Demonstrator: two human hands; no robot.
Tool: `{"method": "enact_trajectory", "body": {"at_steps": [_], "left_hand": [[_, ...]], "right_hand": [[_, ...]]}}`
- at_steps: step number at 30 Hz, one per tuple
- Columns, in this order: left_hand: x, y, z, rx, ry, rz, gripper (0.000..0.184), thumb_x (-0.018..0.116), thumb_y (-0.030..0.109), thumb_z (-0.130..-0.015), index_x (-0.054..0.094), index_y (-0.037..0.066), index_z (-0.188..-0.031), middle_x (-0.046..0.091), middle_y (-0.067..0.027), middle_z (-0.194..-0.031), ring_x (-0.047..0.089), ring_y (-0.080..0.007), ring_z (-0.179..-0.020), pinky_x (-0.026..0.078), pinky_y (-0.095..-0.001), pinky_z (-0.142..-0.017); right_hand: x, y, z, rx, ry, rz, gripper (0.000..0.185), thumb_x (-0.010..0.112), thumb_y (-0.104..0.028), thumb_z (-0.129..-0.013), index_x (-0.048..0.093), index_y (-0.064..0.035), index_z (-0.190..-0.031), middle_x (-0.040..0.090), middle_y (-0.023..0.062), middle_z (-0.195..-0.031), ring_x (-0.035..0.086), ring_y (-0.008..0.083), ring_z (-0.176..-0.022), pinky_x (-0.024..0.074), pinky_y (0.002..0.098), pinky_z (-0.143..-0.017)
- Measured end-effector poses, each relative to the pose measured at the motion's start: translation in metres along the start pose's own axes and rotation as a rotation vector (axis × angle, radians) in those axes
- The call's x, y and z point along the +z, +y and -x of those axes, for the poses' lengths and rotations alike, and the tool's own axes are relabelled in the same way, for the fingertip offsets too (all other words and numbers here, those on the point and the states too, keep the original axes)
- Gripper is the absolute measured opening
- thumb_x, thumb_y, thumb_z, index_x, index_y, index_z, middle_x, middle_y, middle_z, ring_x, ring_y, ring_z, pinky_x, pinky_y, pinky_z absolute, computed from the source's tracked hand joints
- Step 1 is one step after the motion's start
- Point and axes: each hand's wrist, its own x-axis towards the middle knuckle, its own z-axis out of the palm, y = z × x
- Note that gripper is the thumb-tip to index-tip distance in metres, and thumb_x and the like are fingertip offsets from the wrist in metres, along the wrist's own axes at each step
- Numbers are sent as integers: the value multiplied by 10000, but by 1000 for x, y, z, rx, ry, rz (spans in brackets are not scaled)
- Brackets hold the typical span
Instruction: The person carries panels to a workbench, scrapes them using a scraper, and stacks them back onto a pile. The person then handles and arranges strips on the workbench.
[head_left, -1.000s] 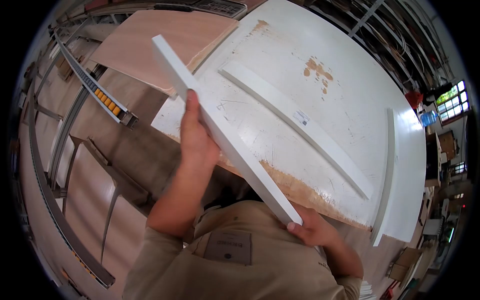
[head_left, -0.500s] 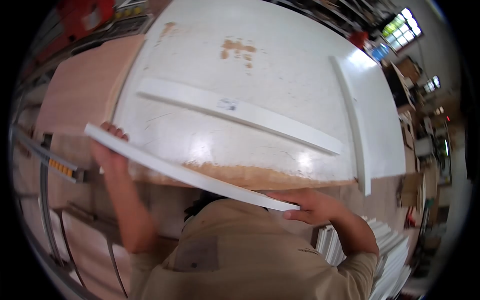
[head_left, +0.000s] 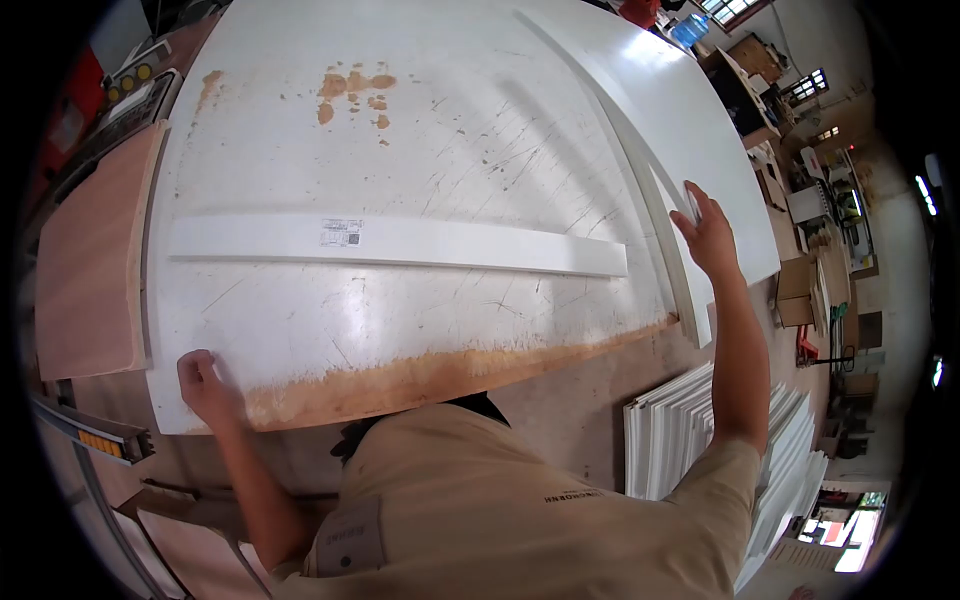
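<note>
My right hand (head_left: 708,232) is closed on the near end of a long white strip (head_left: 592,82), which slants away toward the top of the view. Under and beside it lies another white strip (head_left: 672,262) along the right part of the white table (head_left: 300,310). A third white strip (head_left: 480,246), bearing a printed label (head_left: 341,233), lies across the middle of the table. Over the table's near left corner, my left hand (head_left: 207,388) is empty, its fingers loosely curled and apart from the thumb.
A pinkish board (head_left: 95,260) lies at the table's left side. Many white strips are stacked (head_left: 670,430) on the lower right, below the table edge. A roller rail (head_left: 95,437) stands at the lower left. Cardboard boxes (head_left: 795,292) and a blue water bottle (head_left: 690,30) are on the right.
The strip held in both hands has swung to the right side of the table. My left hand has let go of it; my right hand has moved up and right with it. The view has turned right.
</note>
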Motion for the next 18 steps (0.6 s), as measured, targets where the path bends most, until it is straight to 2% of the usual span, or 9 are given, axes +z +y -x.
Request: {"method": "enact_trajectory", "body": {"at_steps": [3,9,10,13,14,15,18], "left_hand": [[6,5,-1,61,-14,-29,115,553,105,-957,573,9,-898,588,-37,-837,541,-134,-821,453,-273,-780],[1,4,2,32,-2,-95,145,550,113,-969,564,4,-876,575,-40,-823,530,-141,-795,452,-278,-779],[3,8,3,47,-4,-107,142,554,108,-967,565,0,-876,577,-41,-822,534,-143,-795,456,-278,-777],[5,11,3,35,23,-147,139,560,104,-965,567,-6,-880,581,-43,-824,538,-143,-796,460,-279,-772],[5,9,3,17,41,-153,139,561,104,-965,568,-9,-883,583,-44,-826,538,-141,-797,460,-280,-770],[3,6,3,11,50,-163,139,561,104,-965,568,-9,-883,583,-44,-826,538,-141,-797,460,-280,-770],[7,5,3,21,51,-158,124,563,91,-961,576,-11,-891,591,-47,-830,542,-143,-793,465,-277,-767]], "right_hand": [[36,48,-34,137,-33,94,551,627,-393,-939,463,-172,-1417,612,195,-1095,643,359,-946,526,440,-815],[116,108,-70,284,-24,127,575,596,-433,-948,447,-168,-1436,612,205,-1135,611,374,-1037,505,468,-868],[127,114,-76,255,-60,144,582,589,-432,-954,439,-157,-1445,598,208,-1174,593,376,-1071,495,462,-894],[154,128,-83,236,-24,-57,614,593,-435,-951,414,-143,-1460,566,211,-1235,582,376,-1098,487,450,-928],[152,125,-86,259,-67,-77,673,651,-380,-926,375,-122,-1482,522,206,-1318,564,367,-1163,469,426,-985],[152,124,-87,248,-76,-82,673,651,-380,-926,375,-122,-1482,522,206,-1318,564,367,-1163,469,426,-985],[142,126,-91,288,-194,-262,801,757,-215,-841,327,-100,-1507,473,184,-1417,519,337,-1265,441,398,-1040]]}}
